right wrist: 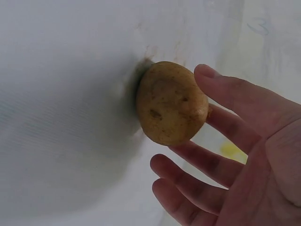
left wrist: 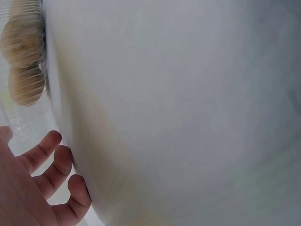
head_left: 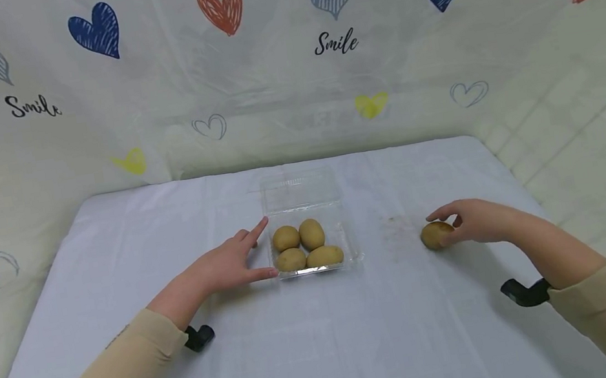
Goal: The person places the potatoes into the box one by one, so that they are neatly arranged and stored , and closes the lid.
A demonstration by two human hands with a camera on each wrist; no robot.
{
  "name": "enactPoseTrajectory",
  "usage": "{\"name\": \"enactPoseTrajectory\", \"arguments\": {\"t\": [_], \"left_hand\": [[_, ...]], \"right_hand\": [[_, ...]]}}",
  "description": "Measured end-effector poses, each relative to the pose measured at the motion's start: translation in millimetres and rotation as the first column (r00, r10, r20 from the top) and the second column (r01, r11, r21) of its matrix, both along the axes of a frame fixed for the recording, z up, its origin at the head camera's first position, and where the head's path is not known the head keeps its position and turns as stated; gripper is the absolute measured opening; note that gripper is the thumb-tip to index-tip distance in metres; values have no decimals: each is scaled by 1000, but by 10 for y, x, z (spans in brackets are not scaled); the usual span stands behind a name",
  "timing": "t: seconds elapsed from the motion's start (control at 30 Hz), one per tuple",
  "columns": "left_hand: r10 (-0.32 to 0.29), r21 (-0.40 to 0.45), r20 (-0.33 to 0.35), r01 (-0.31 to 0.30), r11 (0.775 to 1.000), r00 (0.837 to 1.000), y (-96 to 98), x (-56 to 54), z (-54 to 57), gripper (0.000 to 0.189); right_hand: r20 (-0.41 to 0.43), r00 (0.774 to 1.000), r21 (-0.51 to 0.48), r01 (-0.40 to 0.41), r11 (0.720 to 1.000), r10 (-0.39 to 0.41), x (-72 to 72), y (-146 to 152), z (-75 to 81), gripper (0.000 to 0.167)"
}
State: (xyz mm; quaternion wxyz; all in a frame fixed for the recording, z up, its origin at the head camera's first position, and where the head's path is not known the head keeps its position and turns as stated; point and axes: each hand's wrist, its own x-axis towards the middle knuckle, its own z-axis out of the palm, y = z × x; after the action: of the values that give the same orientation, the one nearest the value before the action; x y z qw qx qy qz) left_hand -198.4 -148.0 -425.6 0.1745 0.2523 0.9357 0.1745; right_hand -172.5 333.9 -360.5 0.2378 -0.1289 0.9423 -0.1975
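Note:
Near the middle of the table stands a clear plastic clamshell box (head_left: 351, 247), its lid (head_left: 300, 189) folded back. Several potatoes (head_left: 325, 255) lie in the box, and two potatoes (left wrist: 26, 84) show through its ribbed wall in the left wrist view. At the box's left side my left hand (head_left: 226, 266) spreads thumb and index finger to its edge, the other fingers loosely bent. Farther right, my right hand (head_left: 478, 221) has thumb and fingers round a single potato (right wrist: 171, 103) at the cloth; how firmly it grips is unclear.
A white cloth (head_left: 280, 349) covers the table. Faint brown smudges (head_left: 397, 227) mark it between the box and the right-hand potato. Behind hangs a pale curtain (head_left: 274, 75) printed with hearts. Black camera mounts (head_left: 200, 338) sit at both wrists.

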Motion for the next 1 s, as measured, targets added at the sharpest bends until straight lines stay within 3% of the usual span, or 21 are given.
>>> {"name": "enactPoseTrajectory", "arguments": {"t": [0.7, 1.0], "left_hand": [[12, -9, 12, -12, 1000, 1000, 6, 12, 14, 113], [17, -15, 16, -17, 1000, 1000, -7, 4, 3, 113]], "right_hand": [[-73, 997, 4, 10, 1000, -9, -5, -21, -121, 49], [-132, 991, -13, 25, 1000, -27, -16, -154, -83, 48]]}}
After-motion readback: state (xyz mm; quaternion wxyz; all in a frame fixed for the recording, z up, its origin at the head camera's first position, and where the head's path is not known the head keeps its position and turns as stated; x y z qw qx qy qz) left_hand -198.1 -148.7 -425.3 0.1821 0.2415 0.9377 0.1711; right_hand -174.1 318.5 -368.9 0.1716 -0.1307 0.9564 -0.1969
